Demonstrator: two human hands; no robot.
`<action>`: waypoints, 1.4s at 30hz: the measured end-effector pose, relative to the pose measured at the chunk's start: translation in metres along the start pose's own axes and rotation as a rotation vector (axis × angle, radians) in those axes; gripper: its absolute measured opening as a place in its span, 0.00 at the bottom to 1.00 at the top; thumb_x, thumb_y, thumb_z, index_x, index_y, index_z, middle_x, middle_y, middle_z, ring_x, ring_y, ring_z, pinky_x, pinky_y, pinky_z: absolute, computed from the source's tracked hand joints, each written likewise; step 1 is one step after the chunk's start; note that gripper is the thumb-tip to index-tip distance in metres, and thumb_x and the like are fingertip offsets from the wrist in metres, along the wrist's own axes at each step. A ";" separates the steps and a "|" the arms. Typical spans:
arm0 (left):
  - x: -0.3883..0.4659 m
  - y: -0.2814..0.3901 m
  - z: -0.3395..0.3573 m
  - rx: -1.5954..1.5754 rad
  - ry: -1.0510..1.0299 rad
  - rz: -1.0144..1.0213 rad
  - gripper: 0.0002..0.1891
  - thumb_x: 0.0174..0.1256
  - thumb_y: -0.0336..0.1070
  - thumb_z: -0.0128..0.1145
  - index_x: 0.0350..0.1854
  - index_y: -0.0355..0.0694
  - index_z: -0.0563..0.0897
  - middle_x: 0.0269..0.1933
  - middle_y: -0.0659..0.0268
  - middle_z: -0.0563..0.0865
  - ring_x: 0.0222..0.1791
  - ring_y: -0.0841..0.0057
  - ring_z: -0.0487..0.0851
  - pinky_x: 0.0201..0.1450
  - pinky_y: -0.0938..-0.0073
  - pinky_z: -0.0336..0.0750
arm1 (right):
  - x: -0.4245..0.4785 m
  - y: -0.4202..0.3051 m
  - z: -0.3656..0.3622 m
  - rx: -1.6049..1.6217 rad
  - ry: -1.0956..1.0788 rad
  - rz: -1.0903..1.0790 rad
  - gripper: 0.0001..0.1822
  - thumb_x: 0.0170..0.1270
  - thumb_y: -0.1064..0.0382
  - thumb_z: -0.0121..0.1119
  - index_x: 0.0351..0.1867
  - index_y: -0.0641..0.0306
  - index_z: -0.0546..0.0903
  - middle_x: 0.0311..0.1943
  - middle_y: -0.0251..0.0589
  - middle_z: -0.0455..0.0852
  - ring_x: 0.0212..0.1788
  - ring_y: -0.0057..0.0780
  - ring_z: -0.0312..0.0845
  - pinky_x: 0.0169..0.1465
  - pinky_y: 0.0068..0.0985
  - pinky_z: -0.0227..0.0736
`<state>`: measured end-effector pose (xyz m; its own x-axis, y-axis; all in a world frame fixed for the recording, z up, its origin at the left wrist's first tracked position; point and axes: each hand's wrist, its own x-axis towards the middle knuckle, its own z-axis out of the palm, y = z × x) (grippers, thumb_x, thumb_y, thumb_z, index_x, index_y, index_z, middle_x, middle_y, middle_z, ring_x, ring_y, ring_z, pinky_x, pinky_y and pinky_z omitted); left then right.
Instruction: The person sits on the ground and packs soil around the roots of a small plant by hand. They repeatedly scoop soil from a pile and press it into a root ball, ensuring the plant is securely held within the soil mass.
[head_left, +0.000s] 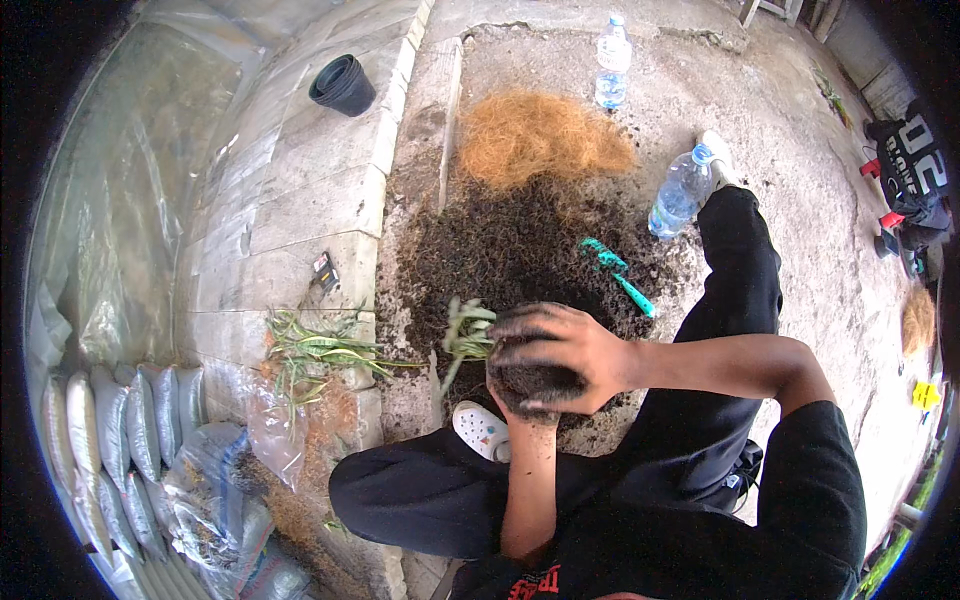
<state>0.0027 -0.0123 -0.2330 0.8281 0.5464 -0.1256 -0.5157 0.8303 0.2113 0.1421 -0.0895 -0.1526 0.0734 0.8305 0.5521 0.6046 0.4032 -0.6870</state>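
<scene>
A ball of dark soil (536, 379) lies between my two hands in front of my lap. From above, my right hand (574, 356) curves over it with fingers spread and dirty. My left hand (517, 409) supports it from beneath, mostly hidden by the ball. A leafy green plant (469, 330), blurred, points left out of the ball; where its stem enters is hidden by my fingers. Just beyond is a heap of loose dark soil (502, 247), with a soil-covered turquoise hand trowel (634, 292) on its right part. Tan coconut fibre (544, 142) is piled behind the soil.
Two clear plastic bottles (613, 64) (679, 195) stand beyond and right. Stacked black plant pots (343, 85), a box cutter or similar small tool (325, 271) and variegated plants (322, 346) lie on the raised ledge at left. Filled bags (139, 424) are at lower left.
</scene>
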 end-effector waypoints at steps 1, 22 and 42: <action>0.001 0.002 0.002 0.032 -0.080 -0.011 0.28 0.74 0.57 0.45 0.70 0.50 0.70 0.68 0.62 0.75 0.68 0.63 0.73 0.70 0.52 0.68 | 0.000 -0.001 0.000 0.021 0.044 0.063 0.31 0.49 0.51 0.71 0.56 0.60 0.82 0.61 0.50 0.78 0.62 0.57 0.73 0.63 0.49 0.72; -0.035 0.005 0.071 0.329 -0.063 0.119 0.20 0.77 0.44 0.40 0.47 0.33 0.80 0.49 0.55 0.85 0.49 0.64 0.84 0.61 0.62 0.76 | -0.012 -0.015 -0.010 0.011 0.107 -0.708 0.13 0.66 0.64 0.56 0.49 0.57 0.86 0.51 0.41 0.88 0.54 0.37 0.85 0.61 0.36 0.80; -0.013 -0.004 0.056 0.123 -0.129 0.180 0.26 0.78 0.50 0.37 0.60 0.33 0.76 0.57 0.54 0.82 0.57 0.64 0.82 0.64 0.59 0.77 | 0.001 -0.025 -0.022 0.047 0.042 -0.363 0.25 0.55 0.50 0.70 0.51 0.62 0.85 0.58 0.50 0.82 0.64 0.53 0.75 0.67 0.52 0.68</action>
<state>0.0061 -0.0294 -0.1777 0.7506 0.6590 0.0482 -0.6333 0.6968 0.3368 0.1447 -0.1076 -0.1247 -0.1060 0.6139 0.7822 0.5603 0.6868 -0.4631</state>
